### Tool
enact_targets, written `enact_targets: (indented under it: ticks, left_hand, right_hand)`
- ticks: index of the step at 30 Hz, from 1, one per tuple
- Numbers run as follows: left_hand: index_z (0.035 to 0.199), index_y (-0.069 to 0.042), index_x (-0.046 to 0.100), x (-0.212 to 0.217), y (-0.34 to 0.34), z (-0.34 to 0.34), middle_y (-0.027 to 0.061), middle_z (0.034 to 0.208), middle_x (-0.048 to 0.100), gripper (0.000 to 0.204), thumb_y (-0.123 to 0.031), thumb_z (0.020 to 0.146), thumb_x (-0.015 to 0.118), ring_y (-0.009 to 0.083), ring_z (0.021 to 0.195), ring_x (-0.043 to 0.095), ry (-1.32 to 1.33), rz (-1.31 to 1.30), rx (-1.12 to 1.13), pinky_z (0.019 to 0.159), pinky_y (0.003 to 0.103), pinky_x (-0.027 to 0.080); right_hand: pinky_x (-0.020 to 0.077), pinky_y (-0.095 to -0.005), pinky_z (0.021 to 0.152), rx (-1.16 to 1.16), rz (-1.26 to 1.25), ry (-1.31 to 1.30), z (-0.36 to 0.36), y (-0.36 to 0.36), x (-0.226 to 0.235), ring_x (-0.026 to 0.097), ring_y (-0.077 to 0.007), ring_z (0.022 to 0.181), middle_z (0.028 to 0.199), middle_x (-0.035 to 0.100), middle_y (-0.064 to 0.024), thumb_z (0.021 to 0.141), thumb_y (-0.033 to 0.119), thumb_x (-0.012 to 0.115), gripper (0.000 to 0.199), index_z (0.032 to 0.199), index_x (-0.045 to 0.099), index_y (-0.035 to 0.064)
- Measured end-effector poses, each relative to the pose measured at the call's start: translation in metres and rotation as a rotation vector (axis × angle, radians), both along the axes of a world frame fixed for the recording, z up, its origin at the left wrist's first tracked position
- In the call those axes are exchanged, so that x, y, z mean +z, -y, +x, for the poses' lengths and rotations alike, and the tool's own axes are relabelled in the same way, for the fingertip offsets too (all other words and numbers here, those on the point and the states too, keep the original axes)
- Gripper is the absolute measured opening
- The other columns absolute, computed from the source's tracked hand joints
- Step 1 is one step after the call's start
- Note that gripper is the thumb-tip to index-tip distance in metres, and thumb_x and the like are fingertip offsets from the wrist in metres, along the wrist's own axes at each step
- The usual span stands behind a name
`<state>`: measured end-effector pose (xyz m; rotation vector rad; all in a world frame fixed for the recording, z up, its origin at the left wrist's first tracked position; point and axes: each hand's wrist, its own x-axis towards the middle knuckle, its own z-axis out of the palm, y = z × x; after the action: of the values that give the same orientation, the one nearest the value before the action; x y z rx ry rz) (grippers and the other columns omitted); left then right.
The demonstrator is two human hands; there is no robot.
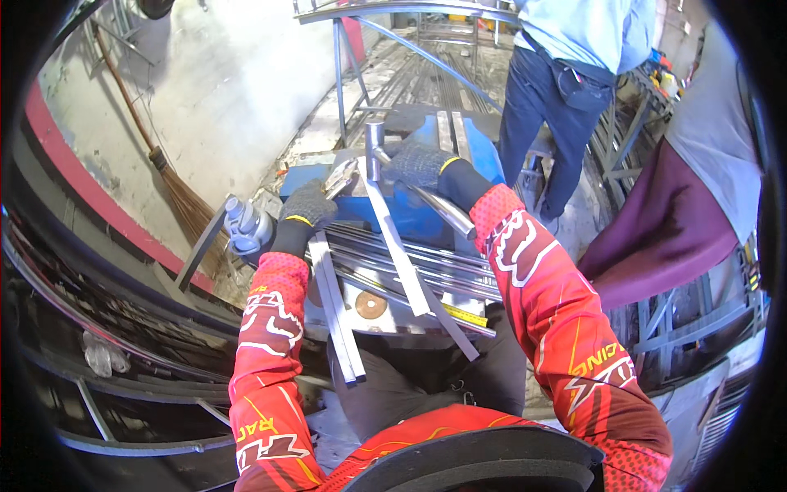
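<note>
My right hand point(416, 166), in a dark knit glove, is closed round a hammer point(443, 211). The hammer's cylindrical metal head point(375, 149) stands over the upper end of a pale flat metal bar point(392, 238). My gloved left hand point(310, 203) is wrapped round a metal tool that looks like locking pliers point(338, 179); its jaws are at that bar's upper end, though I cannot tell if they grip it. Below both hands lie several shiny metal tubes point(369, 250) across a work surface. Another pair of metal bars point(334, 312) slants toward me under my left wrist.
A blue metal body point(484, 152) sits behind my hands. A brown disc point(371, 305) and a yellow measuring strip point(467, 318) lie near the front edge. A grey-blue fitting point(246, 225) stands at left, beside a broom point(176, 189). A person point(545, 107) stands ahead; maroon cloth point(668, 225) hangs at right.
</note>
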<state>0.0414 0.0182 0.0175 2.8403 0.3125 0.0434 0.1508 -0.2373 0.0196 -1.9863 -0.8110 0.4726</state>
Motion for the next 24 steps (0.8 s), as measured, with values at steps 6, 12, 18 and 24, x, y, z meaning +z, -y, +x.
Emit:
enact_targets:
  ticks: [6,12,18,24]
  left_hand:
    - [0.122,0.0,0.062,0.01,0.005,0.006,0.0287,0.122,0.065,0.053,-0.029,0.077,0.067,0.0402,0.119,0.062,-0.045,0.004,0.062,0.101,0.045,0.049]
    - [0.121,0.001,0.062,0.011,0.016,0.019,0.0294,0.121,0.065,0.054,-0.028,0.076,0.069,0.0407,0.118,0.063,-0.055,0.043,0.045,0.101,0.044,0.049]
    - [0.12,0.001,0.063,0.006,0.011,0.019,0.03,0.121,0.065,0.052,-0.027,0.077,0.067,0.0411,0.118,0.063,-0.055,0.065,0.041,0.101,0.044,0.049]
    - [0.12,0.0,0.063,0.01,0.018,0.014,0.0301,0.121,0.065,0.049,-0.027,0.079,0.066,0.0415,0.117,0.062,-0.046,0.056,0.036,0.101,0.045,0.049]
  right_hand:
    - [0.0454,-0.034,0.041,0.018,-0.082,-0.008,-0.019,-0.005,0.021,0.058,-0.0177,0.047,0.067,0.061,-0.0077,0.088,0.015,0.062,0.02,0.103,0.063,0.0031]
    - [0.0465,-0.0344,0.042,-0.014,-0.137,0.038,-0.035,0.005,0.042,0.059,-0.0185,0.048,0.068,0.062,-0.0088,0.088,0.016,0.063,0.022,0.106,0.063,0.0028]
    - [0.0472,-0.0347,0.042,-0.011,-0.146,0.055,-0.036,0.003,0.042,0.059,-0.0189,0.048,0.068,0.062,-0.009,0.088,0.016,0.062,0.023,0.107,0.063,0.0031]
    - [0.0478,-0.035,0.043,-0.018,-0.164,0.071,-0.038,0.005,0.044,0.059,-0.0193,0.048,0.068,0.062,-0.0092,0.088,0.016,0.062,0.024,0.108,0.062,0.0034]
